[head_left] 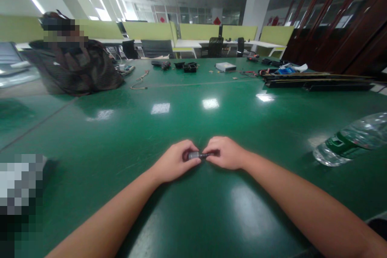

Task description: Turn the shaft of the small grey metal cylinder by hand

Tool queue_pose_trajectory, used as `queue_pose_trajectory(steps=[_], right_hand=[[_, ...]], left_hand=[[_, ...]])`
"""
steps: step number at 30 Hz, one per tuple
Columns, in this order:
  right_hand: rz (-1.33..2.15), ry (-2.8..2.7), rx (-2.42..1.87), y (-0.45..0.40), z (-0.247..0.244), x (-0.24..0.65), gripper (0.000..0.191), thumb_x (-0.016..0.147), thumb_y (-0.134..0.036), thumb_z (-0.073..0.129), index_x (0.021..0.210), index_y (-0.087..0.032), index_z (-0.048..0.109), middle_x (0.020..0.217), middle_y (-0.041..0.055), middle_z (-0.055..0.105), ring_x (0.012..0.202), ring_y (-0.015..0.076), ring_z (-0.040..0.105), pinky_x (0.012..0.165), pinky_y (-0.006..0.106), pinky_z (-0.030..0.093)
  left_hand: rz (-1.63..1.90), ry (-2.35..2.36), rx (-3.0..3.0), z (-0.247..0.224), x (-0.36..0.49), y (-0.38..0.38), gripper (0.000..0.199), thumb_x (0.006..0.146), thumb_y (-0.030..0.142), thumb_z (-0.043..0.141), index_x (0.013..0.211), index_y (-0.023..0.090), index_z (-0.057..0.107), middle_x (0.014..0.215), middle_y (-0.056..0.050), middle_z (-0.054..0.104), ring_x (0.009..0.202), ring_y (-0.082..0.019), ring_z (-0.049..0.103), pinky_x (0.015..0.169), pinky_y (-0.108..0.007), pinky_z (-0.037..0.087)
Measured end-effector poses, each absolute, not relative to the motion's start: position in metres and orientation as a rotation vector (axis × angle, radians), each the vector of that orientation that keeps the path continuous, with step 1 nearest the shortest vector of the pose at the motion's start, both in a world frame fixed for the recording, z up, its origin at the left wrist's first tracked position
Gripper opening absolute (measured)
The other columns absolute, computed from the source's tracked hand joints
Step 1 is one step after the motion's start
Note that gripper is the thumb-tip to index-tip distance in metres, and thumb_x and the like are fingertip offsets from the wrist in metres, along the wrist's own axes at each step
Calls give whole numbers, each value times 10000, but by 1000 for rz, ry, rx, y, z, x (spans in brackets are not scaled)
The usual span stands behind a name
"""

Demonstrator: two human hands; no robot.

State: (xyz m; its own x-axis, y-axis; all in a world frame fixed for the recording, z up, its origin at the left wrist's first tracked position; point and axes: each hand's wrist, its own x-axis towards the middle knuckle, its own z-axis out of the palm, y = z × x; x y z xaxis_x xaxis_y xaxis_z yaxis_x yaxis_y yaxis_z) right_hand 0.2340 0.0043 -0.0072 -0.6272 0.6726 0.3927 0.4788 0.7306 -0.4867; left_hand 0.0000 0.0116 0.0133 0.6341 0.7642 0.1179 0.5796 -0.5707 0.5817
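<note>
L hand (177, 159) was closed, thumb + fingers gripping the thick grey part of a small dark item (193, 155); R hand (225, 153) was closed too, pinching its thin dark end. Item lay approx. horiz. btwn the 2 hands, nr the ctr of the view, low over the green tabletop (169, 205); couldn't tell if it touched the surface, or if it was 1 pc or 2. Fingertips of both hands were nr each other, w/ a small gap btwn. Bare forearms came in from bottom L & bottom R.

Clear plastic bottle w/ green label (344, 145) was off to the R, well apart from R hand, partly cut off by the frame edge; couldn't tell if upright or on its side. Far L, nr the edge: a pixelated item (21, 181), no detail vis.

Toward the far side of the table: lrg dark bag-like shape (81, 68) at L, its top pixelated; then a pale cable (140, 80), a black boxy item (190, 67), a white box (225, 66), & long black bars (317, 82) at R. Behind: yellow-green partitions (148, 31), & a dk red-brown cabinet (338, 12) upper R.
</note>
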Motion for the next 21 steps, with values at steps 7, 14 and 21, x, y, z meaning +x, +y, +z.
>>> queue_pose_trajectory(steps=[7, 14, 21], right_hand=[[464, -2369, -883, 4, -5, 237, 170, 792, -157, 663, 944, -186, 734, 843, 39, 698, 804, 167, 605, 764, 278, 460], [497, -2354, -908, 6, -6, 244, 136, 767, -149, 668, 887, -181, 721, 800, 29, 677, 762, 154, 598, 724, 262, 451], [602, -2316, -991, 9, -5, 253, 156, 744, -133, 678, 882, -182, 732, 826, 24, 684, 739, 136, 609, 695, 244, 460]], left_hand=[[490, 1055, 2371, 13, 0, 12, 259, 859, 427, 612, 930, 179, 632, 785, -12, 598, 690, -161, 540, 625, -256, 401], [509, 1052, 2356, 14, 0, 11, 248, 858, 421, 613, 922, 182, 634, 769, -5, 594, 678, -156, 538, 612, -252, 398], [485, 1056, 2364, 13, 0, 12, 256, 871, 433, 601, 934, 186, 628, 779, -6, 595, 681, -160, 545, 617, -253, 403]])
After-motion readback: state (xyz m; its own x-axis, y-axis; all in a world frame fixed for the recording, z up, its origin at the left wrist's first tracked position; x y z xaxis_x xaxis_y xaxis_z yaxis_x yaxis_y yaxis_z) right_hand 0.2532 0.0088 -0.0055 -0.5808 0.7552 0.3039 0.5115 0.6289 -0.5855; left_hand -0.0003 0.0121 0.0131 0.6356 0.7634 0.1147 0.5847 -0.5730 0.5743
